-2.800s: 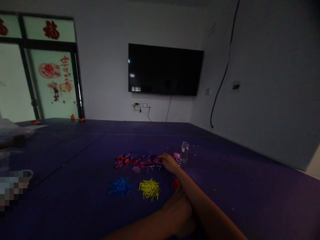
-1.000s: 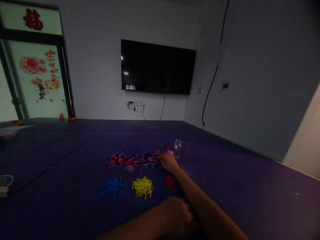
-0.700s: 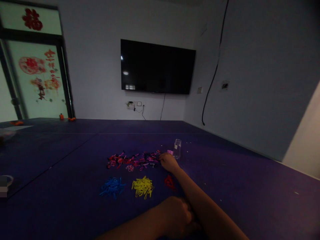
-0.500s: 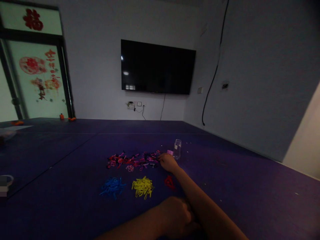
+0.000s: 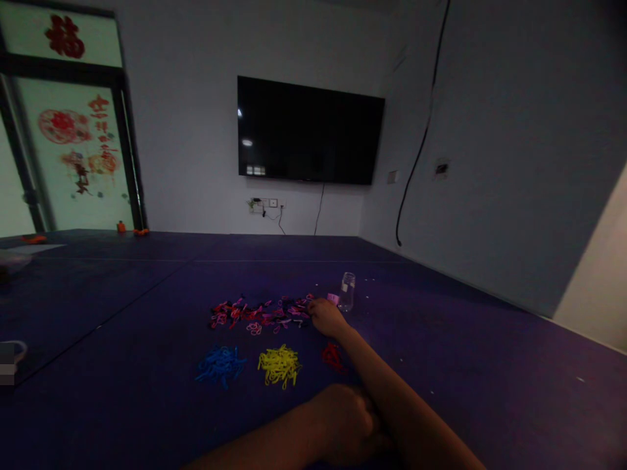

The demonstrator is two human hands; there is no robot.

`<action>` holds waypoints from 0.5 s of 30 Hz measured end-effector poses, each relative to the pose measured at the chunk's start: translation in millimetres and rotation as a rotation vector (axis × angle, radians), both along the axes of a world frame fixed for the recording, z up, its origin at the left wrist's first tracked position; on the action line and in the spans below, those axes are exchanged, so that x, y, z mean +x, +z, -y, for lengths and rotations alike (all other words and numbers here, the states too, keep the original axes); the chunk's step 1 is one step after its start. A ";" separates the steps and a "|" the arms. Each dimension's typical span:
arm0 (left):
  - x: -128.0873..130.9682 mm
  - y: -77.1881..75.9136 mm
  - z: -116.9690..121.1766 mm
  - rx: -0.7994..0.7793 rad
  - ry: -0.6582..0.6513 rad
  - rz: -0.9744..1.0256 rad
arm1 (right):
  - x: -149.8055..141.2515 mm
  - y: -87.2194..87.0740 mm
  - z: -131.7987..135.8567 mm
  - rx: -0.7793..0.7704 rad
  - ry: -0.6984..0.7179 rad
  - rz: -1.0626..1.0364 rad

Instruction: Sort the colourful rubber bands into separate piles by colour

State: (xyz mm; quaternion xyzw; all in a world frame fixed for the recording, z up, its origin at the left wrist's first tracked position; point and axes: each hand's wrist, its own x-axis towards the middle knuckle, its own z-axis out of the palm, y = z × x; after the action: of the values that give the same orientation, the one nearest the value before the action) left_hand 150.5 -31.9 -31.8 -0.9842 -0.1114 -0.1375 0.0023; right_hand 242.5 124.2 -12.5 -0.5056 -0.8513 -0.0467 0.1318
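Note:
My right hand (image 5: 328,318) reaches to the right end of a loose, mixed pile of small elastic hair bands (image 5: 264,314), pink, red, purple and dark. Its fingers are bent together at the bands; what is between the fingertips is too small to make out. Nearer to me lie a blue heap of bands (image 5: 221,365), a yellow heap of bands (image 5: 280,365) and a small red heap of bands (image 5: 333,357) beside my right forearm. My left hand (image 5: 345,418) is curled closed at the bottom, against or just under the right forearm. Its fingertips and any contents are hidden.
A clear plastic bottle (image 5: 347,292) stands behind my right hand, with a pink cap (image 5: 333,299) beside it. White specks dot the purple surface (image 5: 465,365). Orange objects (image 5: 141,232) sit by the door. A black cable (image 5: 414,156) hangs down the right wall.
My right hand has shifted very slightly left at the edge of the mixed pile. The left hand and the heaps look the same.

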 end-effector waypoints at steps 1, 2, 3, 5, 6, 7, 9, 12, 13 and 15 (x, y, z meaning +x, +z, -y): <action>-0.1 0.1 -0.1 0.000 0.000 -0.002 | 0.3 -0.2 -0.3 0.001 0.006 -0.002; -0.2 0.1 -0.2 0.000 0.000 -0.002 | 0.6 -0.5 -0.9 0.002 0.016 -0.006; -0.3 0.1 -0.4 0.000 0.000 -0.003 | 0.6 -1.0 -1.7 0.004 0.026 -0.015; -0.4 0.0 -0.7 0.002 0.004 -0.005 | 0.1 -2.3 -3.9 0.015 0.045 -0.054; -0.3 0.0 -0.9 0.004 0.004 -0.007 | -0.6 -3.3 -5.3 0.023 0.056 -0.081; -0.2 -0.1 -1.0 0.004 0.003 -0.008 | -1.4 -4.5 -6.8 0.029 0.069 -0.106; 0.1 0.0 -1.0 -0.002 0.001 -0.004 | -3.1 -7.4 -9.9 0.029 0.108 -0.146; 0.6 0.3 -0.7 -0.008 0.001 -0.002 | -4.3 -11.9 -13.6 0.007 0.150 -0.177; 0.6 0.4 -0.6 -0.007 0.002 -0.005 | -4.1 -13.0 -14.4 0.003 0.152 -0.182; 0.5 0.6 -0.3 -0.006 0.003 -0.013 | -2.8 -13.9 -14.9 0.006 0.147 -0.189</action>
State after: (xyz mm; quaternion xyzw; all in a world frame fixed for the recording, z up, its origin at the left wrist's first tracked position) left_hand 151.0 -31.6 -31.1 -0.9849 -0.1131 -0.1309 0.0004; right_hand 239.7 139.1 -26.5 -0.4435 -0.8697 0.0083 0.2162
